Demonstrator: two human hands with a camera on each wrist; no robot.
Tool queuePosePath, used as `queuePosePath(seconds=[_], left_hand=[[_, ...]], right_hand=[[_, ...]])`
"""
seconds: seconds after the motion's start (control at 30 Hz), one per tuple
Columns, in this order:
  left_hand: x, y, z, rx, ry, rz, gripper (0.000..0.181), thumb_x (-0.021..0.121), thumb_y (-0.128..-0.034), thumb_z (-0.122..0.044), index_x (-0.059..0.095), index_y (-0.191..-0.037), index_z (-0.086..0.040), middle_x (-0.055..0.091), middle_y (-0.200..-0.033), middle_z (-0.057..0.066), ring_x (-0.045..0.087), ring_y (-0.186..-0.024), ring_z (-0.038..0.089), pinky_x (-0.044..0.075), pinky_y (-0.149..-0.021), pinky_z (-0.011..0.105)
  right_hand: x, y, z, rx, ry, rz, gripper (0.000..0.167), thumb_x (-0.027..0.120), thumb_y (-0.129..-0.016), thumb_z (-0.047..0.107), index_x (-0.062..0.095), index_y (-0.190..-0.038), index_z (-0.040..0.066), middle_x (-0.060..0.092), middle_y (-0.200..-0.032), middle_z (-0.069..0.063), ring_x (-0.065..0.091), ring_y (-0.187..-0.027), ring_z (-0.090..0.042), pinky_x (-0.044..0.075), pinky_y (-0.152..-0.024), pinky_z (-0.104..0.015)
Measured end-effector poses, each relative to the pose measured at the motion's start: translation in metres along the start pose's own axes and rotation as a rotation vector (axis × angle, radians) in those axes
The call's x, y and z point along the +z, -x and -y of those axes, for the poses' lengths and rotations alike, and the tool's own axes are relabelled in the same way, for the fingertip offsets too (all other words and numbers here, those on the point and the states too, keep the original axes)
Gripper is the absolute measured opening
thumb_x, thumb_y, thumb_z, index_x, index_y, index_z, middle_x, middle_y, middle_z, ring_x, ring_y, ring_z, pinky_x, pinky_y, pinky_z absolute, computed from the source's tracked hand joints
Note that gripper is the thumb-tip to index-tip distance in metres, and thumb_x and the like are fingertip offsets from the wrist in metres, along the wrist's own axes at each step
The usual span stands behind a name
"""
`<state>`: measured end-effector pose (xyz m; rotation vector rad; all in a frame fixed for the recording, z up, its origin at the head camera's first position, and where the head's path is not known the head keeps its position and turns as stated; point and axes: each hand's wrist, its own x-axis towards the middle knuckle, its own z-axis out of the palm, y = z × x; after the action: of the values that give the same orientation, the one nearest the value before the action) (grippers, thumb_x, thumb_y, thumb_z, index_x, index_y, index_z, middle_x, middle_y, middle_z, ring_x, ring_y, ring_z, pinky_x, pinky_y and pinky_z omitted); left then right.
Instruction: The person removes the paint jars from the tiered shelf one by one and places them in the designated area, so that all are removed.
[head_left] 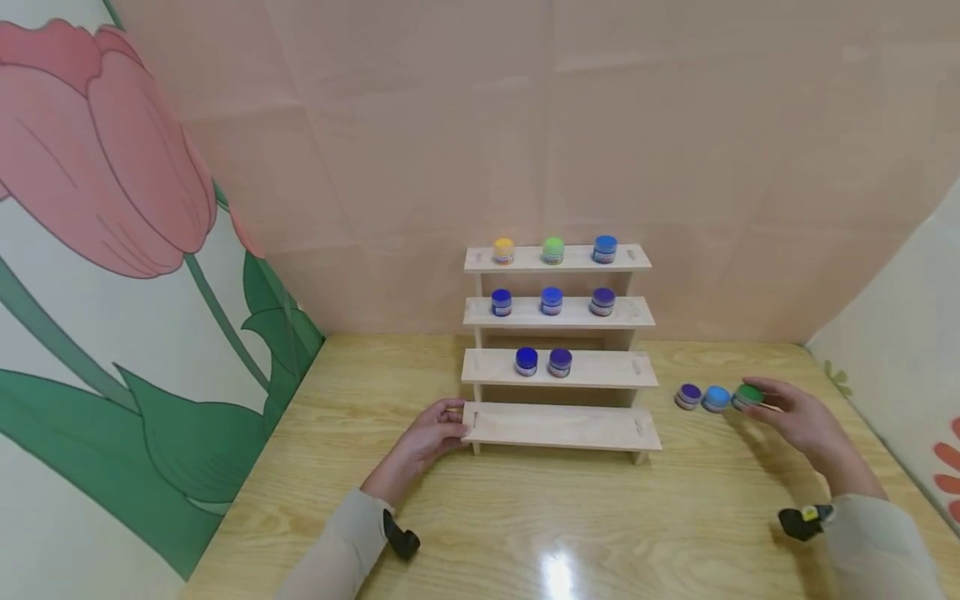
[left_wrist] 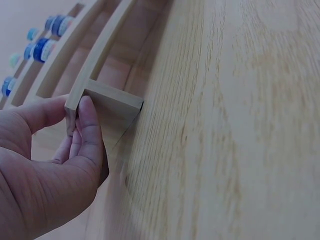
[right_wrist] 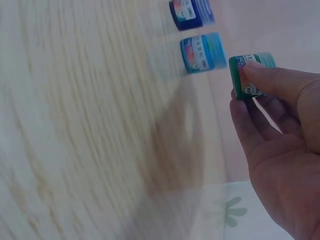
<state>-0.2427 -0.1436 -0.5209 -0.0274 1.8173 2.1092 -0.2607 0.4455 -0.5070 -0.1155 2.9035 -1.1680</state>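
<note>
Hands [head_left: 426,437] apart, green jar [head_left: 746,396] in right [head_left: 804,422]

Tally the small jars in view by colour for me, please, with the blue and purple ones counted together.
Yellow jar: 1
Green jars: 2
Blue or purple jars: 8
Total: 11
</note>
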Motion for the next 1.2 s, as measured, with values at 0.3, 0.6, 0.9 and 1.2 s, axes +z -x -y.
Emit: queuePosePath(seconds=[0.3,0.6,0.9,1.2], left_hand=[[0.000,-0.001,0.001,-0.005,0.011,-0.005,0.055,0.060,-0.0925,0.011,0.041,-0.144,0.006,0.057,-0.107,0.010,0.062,-0.089,0.019,0.058,-0.080,0.031],[-0.001,-0.002,0.001,-0.004,0.019,-0.002,0.054,0.061,-0.0934,0.009,0.042,-0.144,0.005,0.057,-0.108,0.010,0.062,-0.089,0.018,0.058,-0.078,0.030],[-0.001,-0.002,0.001,-0.005,0.019,-0.013,0.053,0.061,-0.0929,0.009,0.043,-0.143,0.004,0.058,-0.108,0.010,0.063,-0.090,0.019,0.058,-0.078,0.030],[0.000,-0.001,0.001,-0.002,0.014,-0.010,0.054,0.061,-0.0924,0.011,0.042,-0.143,0.006,0.057,-0.106,0.009,0.062,-0.088,0.019,0.058,-0.079,0.031]], right_hand=[[0.001,-0.004,-0.022,0.030,-0.034,0.019,0.070,0.064,-0.099,0.042,0.041,-0.152,0.004,0.052,-0.141,-0.026,0.046,-0.101,0.015,0.046,-0.071,-0.010],[0.006,-0.017,-0.033,0.048,-0.027,0.023,0.069,0.062,-0.101,0.040,0.039,-0.152,0.000,0.048,-0.142,-0.035,0.052,-0.103,0.007,0.045,-0.072,-0.012],[0.009,-0.024,-0.032,0.047,0.029,0.039,0.067,0.059,-0.103,0.037,0.038,-0.151,-0.003,0.047,-0.142,-0.037,0.047,-0.124,-0.050,0.045,-0.075,-0.017],[0.004,-0.022,-0.024,0.015,0.024,0.064,0.065,0.057,-0.105,0.031,0.033,-0.151,-0.008,0.039,-0.145,-0.041,0.041,-0.127,-0.058,0.050,-0.081,-0.023]])
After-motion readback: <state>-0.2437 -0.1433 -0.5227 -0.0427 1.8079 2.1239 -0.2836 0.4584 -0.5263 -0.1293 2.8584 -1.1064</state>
